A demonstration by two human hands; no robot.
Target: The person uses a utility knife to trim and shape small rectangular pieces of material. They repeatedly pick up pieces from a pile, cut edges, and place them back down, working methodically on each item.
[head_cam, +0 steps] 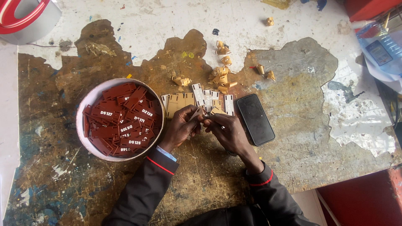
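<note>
A small pale tag (196, 114) sat pinched between both hands, right at the near edge of the row of pale tags (197, 100) laid flat on the worktable (293, 125). The left hand (181, 127) curled round it, thumb and forefinger nipped on its left end; the right hand (226, 129) met it from the other side, fingertips pressed together on something thin at the tag's edge, likely a backing strip, though it was too small to tell. Held up off the table like that, the tag was free for both sets of fingers to work on.

Just left of that row stood a round white bowl (86, 113) heaped with dark red lettered plates (121, 121), close by the left wrist, handy for a reach. Just right of the row lay a black phone (255, 119), face up, out of the hands' way. Beyond the row, crumpled tan scraps (220, 73) lay scattered, seemingly tossed clear of the neat tags.
</note>
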